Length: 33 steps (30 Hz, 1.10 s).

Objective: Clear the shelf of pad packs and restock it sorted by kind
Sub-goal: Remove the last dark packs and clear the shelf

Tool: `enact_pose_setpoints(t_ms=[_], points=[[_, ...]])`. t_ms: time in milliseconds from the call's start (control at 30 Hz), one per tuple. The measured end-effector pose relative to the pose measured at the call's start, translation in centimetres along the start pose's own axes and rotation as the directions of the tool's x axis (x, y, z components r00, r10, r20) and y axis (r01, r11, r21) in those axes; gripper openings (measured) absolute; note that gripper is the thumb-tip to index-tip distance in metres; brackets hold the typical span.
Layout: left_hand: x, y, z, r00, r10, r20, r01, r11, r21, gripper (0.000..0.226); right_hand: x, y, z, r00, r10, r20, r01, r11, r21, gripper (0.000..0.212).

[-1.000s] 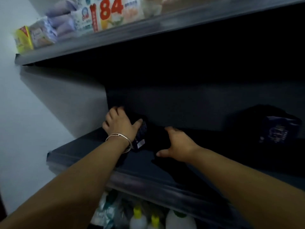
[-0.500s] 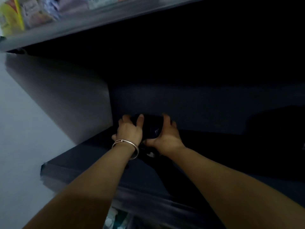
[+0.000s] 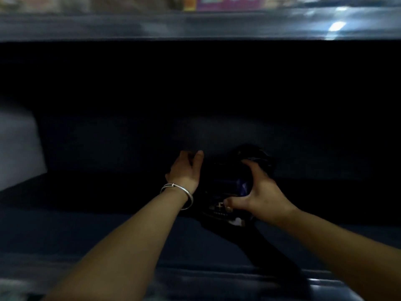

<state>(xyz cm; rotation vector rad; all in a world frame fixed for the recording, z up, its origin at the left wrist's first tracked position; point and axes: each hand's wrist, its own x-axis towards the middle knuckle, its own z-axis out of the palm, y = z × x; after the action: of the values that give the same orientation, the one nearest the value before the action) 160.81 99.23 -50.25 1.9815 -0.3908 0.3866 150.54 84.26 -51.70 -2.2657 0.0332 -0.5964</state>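
Observation:
A dark blue pad pack lies on the dark shelf board, deep in shadow near the back wall. My right hand grips it from the right, fingers over its top and thumb on its front. My left hand, with a silver bangle on the wrist, rests against the pack's left side with fingers slightly apart. Another dark pack shows just behind my right hand's fingers. The frame is blurred.
The upper shelf's edge runs across the top, with blurred colourful packs above it. A pale wall stands at the left. The lower shelf's front lip runs along the bottom.
The view has swung right along the shelf. Both hands have carried the dark pack rightwards from the left corner. My right hand's grip has shifted over the pack's top and front.

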Motion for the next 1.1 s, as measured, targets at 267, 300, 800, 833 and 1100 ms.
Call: enact_pose_setpoints(t_ms=[267,300,800,833,1100], points=[[-2.6,7.4,14.3,0.998,0.005,0.058,-0.018,0.976,0.216,0.092,-4.1,10.1,-14.1,0.974,0.104,-0.202,-0.131,0.984,-0.125,0.105],[-2.6,7.8,15.6,0.999,-0.016,0.046,0.007,0.978,0.21,0.099,-4.1,10.9,-14.8,0.968,0.104,-0.229,-0.134,0.984,-0.118,0.104],[0.1,7.3,21.6,0.979,-0.166,-0.117,0.186,0.965,0.185,0.095,-1.8,15.2,-15.2,0.948,0.155,-0.279,-0.148,0.988,0.046,0.096],[-0.1,7.4,21.5,0.981,-0.162,-0.111,0.18,0.966,0.184,0.094,-1.8,15.0,-15.2,0.946,0.167,-0.278,-0.16,0.986,0.048,0.095],[-4.4,9.2,18.2,0.996,-0.084,0.003,0.083,0.988,0.134,0.1,-4.7,11.9,-16.3,0.934,0.198,-0.296,-0.199,0.98,0.028,0.099]])
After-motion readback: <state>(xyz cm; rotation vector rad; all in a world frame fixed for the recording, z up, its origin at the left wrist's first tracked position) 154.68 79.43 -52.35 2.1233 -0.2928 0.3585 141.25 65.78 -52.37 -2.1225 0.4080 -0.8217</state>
